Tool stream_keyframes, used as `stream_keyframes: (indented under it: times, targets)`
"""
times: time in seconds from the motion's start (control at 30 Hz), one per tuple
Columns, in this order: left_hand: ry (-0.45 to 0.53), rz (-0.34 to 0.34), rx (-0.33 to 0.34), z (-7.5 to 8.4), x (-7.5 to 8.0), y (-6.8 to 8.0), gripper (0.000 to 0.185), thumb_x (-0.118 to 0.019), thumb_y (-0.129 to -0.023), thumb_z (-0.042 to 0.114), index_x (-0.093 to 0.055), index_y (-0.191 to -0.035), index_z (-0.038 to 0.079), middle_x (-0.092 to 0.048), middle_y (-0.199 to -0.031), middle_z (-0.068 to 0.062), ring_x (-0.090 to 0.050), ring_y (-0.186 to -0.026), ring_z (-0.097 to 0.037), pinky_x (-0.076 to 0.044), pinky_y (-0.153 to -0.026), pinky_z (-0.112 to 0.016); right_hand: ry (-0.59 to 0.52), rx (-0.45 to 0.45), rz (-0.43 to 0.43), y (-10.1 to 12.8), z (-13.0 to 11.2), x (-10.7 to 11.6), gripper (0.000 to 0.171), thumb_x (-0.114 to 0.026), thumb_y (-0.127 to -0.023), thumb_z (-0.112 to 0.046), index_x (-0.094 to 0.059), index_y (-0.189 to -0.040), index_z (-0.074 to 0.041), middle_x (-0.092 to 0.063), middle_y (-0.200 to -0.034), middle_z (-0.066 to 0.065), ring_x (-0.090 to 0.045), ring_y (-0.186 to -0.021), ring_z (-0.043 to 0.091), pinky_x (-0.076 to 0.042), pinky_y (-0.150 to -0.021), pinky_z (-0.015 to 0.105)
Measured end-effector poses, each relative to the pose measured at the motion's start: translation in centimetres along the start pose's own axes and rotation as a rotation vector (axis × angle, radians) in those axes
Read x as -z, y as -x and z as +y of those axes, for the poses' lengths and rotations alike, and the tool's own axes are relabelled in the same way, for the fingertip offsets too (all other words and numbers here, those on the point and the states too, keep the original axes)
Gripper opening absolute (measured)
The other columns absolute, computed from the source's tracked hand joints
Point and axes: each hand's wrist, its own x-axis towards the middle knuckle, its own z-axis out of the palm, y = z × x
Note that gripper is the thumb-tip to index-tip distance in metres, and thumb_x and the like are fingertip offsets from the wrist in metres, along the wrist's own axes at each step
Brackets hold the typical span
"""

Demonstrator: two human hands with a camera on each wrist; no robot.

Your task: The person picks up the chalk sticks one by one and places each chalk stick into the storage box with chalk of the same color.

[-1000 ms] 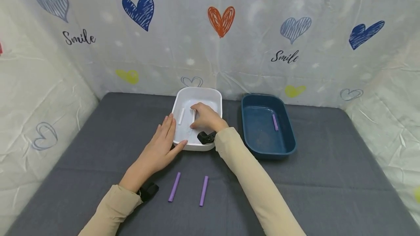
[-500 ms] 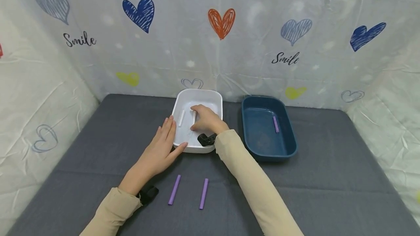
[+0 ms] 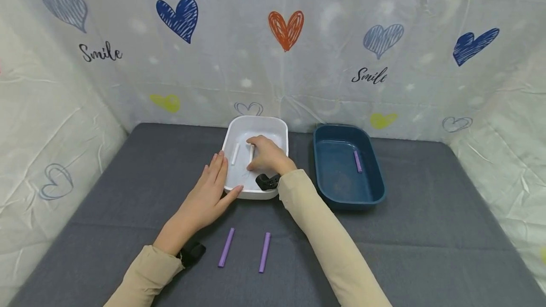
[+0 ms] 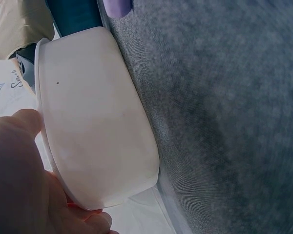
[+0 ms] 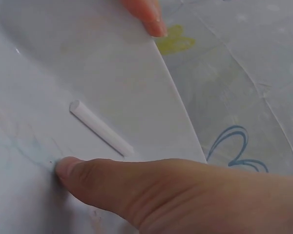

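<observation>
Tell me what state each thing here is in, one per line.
White tray: upright.
Blue tray: upright.
Left hand: touching white tray.
Right hand: inside white tray.
Left white stick: lying in white tray.
Right white stick: at right hand, grip unclear.
Left purple stick: lying on cloth.
Right purple stick: lying on cloth.
Third purple stick: lying in blue tray.

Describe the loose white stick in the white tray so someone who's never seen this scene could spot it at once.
On the grey tabletop, find the white tray, left of the dark blue tray. Inside, toward its left side, lies the white stick. Unlike its white neighbour, which the right hand curls around, no hand touches it.
</observation>
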Motion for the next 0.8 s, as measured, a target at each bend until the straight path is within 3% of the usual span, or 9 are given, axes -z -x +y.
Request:
stream_keyframes:
  times: [0.2, 0.63, 0.8]
  targets:
    - [-0.002, 0.000, 0.001, -0.02, 0.00, 0.09, 0.085, -0.050, -0.103, 0.044, -0.011, -0.152, -0.013, -0.002, -0.162, -0.028, -0.003, -0.150, -0.040, -0.013, -0.118, -0.058, -0.002, -0.003, -0.003, 0.12, -0.10, 0.07, 0.077, -0.087, -0.077, -0.022, -0.052, -0.144, -0.008, -0.054, -0.139, 0.008, -0.051, -0.127, 0.021, -0.041, -0.107, 0.031]
    - [-0.006, 0.001, -0.006, -0.21, -0.25, 0.10, 0.086, -0.049, -0.103, 0.045, -0.011, -0.153, -0.013, -0.002, -0.162, -0.026, -0.004, -0.150, -0.040, -0.013, -0.118, -0.058, -0.114, 0.002, 0.039, -0.03, 0.13, 0.07, 0.077, -0.081, -0.084, -0.034, -0.047, -0.148, -0.007, -0.046, -0.149, 0.011, -0.040, -0.139, 0.025, -0.034, -0.114, 0.035]
    - [-0.015, 0.007, -0.003, -0.23, -0.32, 0.06, 0.086, -0.050, -0.103, 0.045, -0.012, -0.152, -0.014, -0.002, -0.162, -0.027, -0.004, -0.150, -0.040, -0.015, -0.117, -0.059, -0.218, 0.013, 0.094, -0.14, 0.00, 0.29, 0.071, -0.077, -0.087, -0.032, -0.048, -0.146, -0.005, -0.049, -0.147, 0.011, -0.046, -0.135, 0.027, -0.041, -0.108, 0.037]
